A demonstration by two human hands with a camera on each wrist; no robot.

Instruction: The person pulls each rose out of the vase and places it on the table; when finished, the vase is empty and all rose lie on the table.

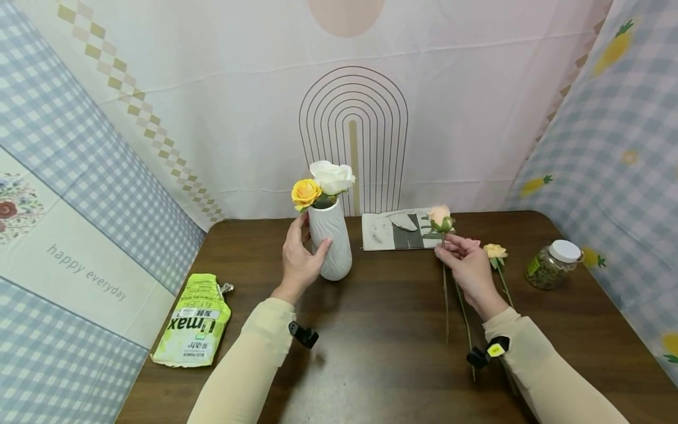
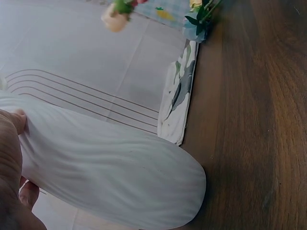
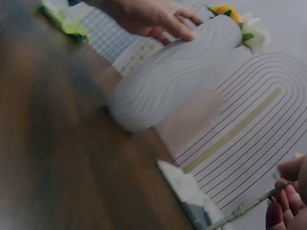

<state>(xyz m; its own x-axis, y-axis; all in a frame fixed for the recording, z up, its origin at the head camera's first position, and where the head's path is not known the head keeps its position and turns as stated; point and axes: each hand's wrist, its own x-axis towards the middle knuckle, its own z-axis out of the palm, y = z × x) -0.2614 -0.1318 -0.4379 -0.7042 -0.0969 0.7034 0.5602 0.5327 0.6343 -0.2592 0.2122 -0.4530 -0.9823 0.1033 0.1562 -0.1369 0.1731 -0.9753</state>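
Observation:
A white vase (image 1: 333,244) with a wavy ribbed surface stands on the table, holding a yellow rose (image 1: 306,193) and a white rose (image 1: 332,176). My left hand (image 1: 301,262) grips its upper left side, thumb across the front; the left wrist view shows the vase (image 2: 115,165) from close by. To the right, my right hand (image 1: 468,270) pinches the stem of a peach rose (image 1: 439,218) just below the bloom, its head upward and its stem hanging down. In the blurred right wrist view the stem (image 3: 249,208) passes between thumb and fingers.
A pale yellow rose (image 1: 495,252) lies by my right hand, with a partly hidden pink flower beside it. A lidded jar (image 1: 551,266) stands at the right edge, a green-white bag (image 1: 196,324) at the left. A folded cloth (image 1: 377,232) lies at the back.

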